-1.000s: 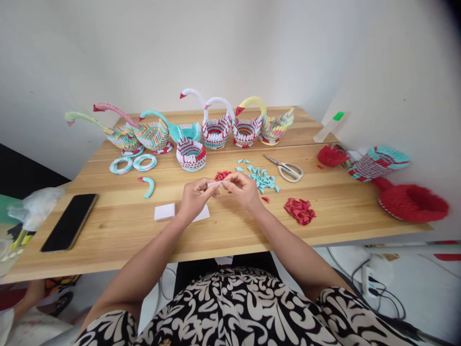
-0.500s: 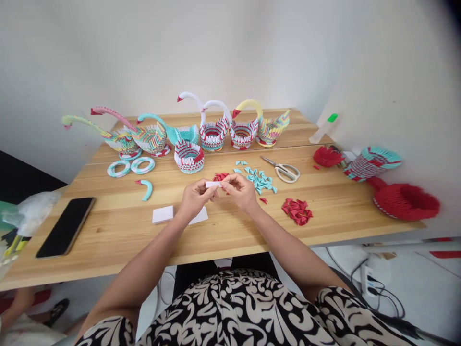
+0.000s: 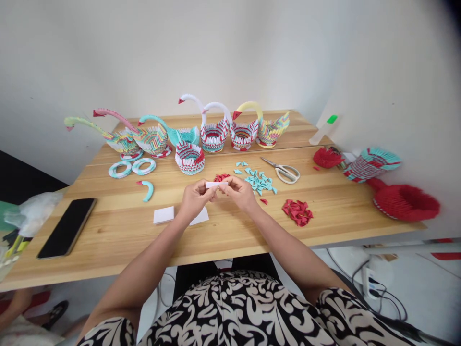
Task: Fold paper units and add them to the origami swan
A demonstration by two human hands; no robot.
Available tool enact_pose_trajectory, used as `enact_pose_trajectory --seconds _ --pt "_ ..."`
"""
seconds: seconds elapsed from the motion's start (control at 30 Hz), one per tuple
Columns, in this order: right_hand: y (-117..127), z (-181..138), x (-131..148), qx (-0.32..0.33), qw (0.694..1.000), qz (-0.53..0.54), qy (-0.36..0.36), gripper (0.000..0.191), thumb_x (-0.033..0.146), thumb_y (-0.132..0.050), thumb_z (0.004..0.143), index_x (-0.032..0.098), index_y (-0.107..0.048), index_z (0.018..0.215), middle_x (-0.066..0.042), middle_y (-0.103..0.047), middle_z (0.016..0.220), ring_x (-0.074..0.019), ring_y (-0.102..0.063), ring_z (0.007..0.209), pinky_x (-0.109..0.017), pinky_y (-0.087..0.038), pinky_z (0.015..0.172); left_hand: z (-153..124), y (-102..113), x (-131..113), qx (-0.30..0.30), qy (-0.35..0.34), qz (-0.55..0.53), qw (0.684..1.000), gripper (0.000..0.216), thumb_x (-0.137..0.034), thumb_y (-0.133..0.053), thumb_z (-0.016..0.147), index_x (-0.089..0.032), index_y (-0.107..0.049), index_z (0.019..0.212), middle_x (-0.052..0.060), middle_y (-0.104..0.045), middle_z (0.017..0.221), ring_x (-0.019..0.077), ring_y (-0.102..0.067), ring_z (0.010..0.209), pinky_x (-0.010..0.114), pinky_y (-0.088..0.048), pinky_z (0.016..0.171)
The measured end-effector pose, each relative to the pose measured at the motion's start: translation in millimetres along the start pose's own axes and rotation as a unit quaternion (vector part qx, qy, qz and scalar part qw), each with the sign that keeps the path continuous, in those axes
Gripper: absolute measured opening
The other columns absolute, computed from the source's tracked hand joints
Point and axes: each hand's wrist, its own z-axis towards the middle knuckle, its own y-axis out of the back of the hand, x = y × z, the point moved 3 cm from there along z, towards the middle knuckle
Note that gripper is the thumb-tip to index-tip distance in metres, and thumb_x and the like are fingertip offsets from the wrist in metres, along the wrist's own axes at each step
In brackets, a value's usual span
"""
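A narrow folded strip of white paper (image 3: 216, 184) is held level above the table between both hands. My left hand (image 3: 196, 198) pinches its left end, and my right hand (image 3: 239, 193) pinches the right end with thumb and fingers. Beneath the left wrist lie a white paper stack (image 3: 163, 215) and another white sheet (image 3: 200, 216), partly covered by the forearm. Just beyond the fingers is a small heap of red folded paper pieces (image 3: 222, 177). Turquoise folded pieces (image 3: 260, 181) are scattered right of my right hand.
Paper swans, one of them turquoise (image 3: 183, 136), line the back, with a red-and-white paper basket (image 3: 189, 158) in front. Scissors (image 3: 284, 171) and red pieces (image 3: 297, 212) lie right. Left are paper rings (image 3: 143, 166), a curved turquoise neck (image 3: 147, 190) and a phone (image 3: 67, 228).
My right fingers have shifted slightly along the paper strip, and more of its right end shows. The left hand keeps its pinch. The whole view has moved a little.
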Motion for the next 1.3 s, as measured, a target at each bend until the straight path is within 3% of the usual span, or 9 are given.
enact_pose_trajectory --seconds 0.3,0.43,0.57,0.8,0.9,1.0,1.07,1.2,1.3 --pt "-3 -1 4 0.013 1.000 0.012 -0.003 0.024 0.042 -0.066 0.079 0.019 -0.061 0.075 0.000 -0.063 0.072 -0.0118 -0.055 0.065 -0.025 -0.043 0.063 4 6 5 -0.056 -0.014 -0.062 0.996 0.033 -0.046 -0.069 0.076 -0.016 -0.060 0.069 0.000 -0.064 0.058 0.0089 -0.053 0.047 0.021 -0.042 0.048" --pt "-3 -1 2 0.026 0.999 0.006 -0.018 0.024 0.042 -0.065 0.079 0.018 -0.063 0.082 0.002 -0.062 0.070 -0.0113 -0.054 0.064 -0.024 -0.042 0.063 2 5 2 -0.045 -0.031 -0.034 0.998 0.034 -0.048 -0.069 0.077 -0.016 -0.061 0.070 0.000 -0.063 0.059 0.0093 -0.054 0.049 0.022 -0.044 0.050" --pt "-3 -1 1 0.047 0.998 -0.038 -0.004 0.025 0.041 -0.061 0.083 0.017 -0.063 0.074 0.002 -0.058 0.067 -0.0100 -0.049 0.061 -0.023 -0.039 0.061 0 3 2 -0.039 -0.046 -0.017 0.998 0.035 -0.049 -0.068 0.078 -0.015 -0.061 0.069 0.000 -0.063 0.060 0.0093 -0.054 0.050 0.022 -0.044 0.051" --pt "0 0 1 0.044 0.998 -0.031 -0.018 0.026 0.040 -0.063 0.082 0.017 -0.061 0.071 0.002 -0.058 0.065 -0.0089 -0.046 0.057 -0.022 -0.038 0.057 6 17 1 -0.091 -0.040 -0.106 0.989 0.028 -0.040 -0.068 0.081 -0.016 -0.058 0.070 -0.002 -0.060 0.056 0.0078 -0.052 0.047 0.020 -0.040 0.048" --pt "5 2 2 0.015 1.000 -0.018 -0.016 0.021 0.038 -0.064 0.081 0.018 -0.063 0.076 0.001 -0.063 0.069 -0.0108 -0.053 0.061 -0.024 -0.043 0.059 11 25 3 -0.074 -0.028 -0.146 0.986 0.028 -0.038 -0.067 0.082 -0.016 -0.056 0.068 -0.002 -0.060 0.057 0.0078 -0.051 0.047 0.020 -0.038 0.048" --pt "9 1 7 -0.021 0.997 -0.060 0.042 0.018 0.035 -0.064 0.083 0.021 -0.066 0.094 -0.002 -0.069 0.083 -0.0142 -0.061 0.072 -0.027 -0.049 0.065 13 24 8 -0.019 0.005 -0.156 0.987 0.029 -0.037 -0.068 0.081 -0.015 -0.058 0.066 -0.001 -0.059 0.055 0.0077 -0.050 0.047 0.020 -0.038 0.048" --pt "9 -1 12 -0.020 0.985 -0.116 0.128 0.019 0.031 -0.062 0.086 0.024 -0.066 0.103 -0.004 -0.070 0.092 -0.0162 -0.063 0.079 -0.030 -0.051 0.069 13 21 11 0.010 0.020 -0.150 0.988 0.029 -0.037 -0.069 0.081 -0.015 -0.059 0.065 -0.001 -0.059 0.054 0.0074 -0.050 0.047 0.021 -0.038 0.049" --pt "5 -4 22 0.022 0.930 -0.202 0.306 0.013 0.023 -0.055 0.091 0.023 -0.068 0.092 -0.005 -0.071 0.086 -0.0186 -0.064 0.085 -0.037 -0.051 0.079 10 15 12 0.026 0.036 -0.130 0.991 0.032 -0.038 -0.071 0.078 -0.015 -0.058 0.061 -0.001 -0.059 0.054 0.0071 -0.049 0.046 0.021 -0.038 0.049" --pt "5 -4 23 0.024 0.902 -0.230 0.364 0.017 0.019 -0.053 0.093 0.022 -0.068 0.087 -0.005 -0.071 0.083 -0.0181 -0.065 0.085 -0.036 -0.051 0.077 10 13 11 0.025 0.048 -0.102 0.993 0.035 -0.043 -0.071 0.076 -0.014 -0.060 0.060 0.000 -0.061 0.056 0.0077 -0.050 0.047 0.021 -0.038 0.049"
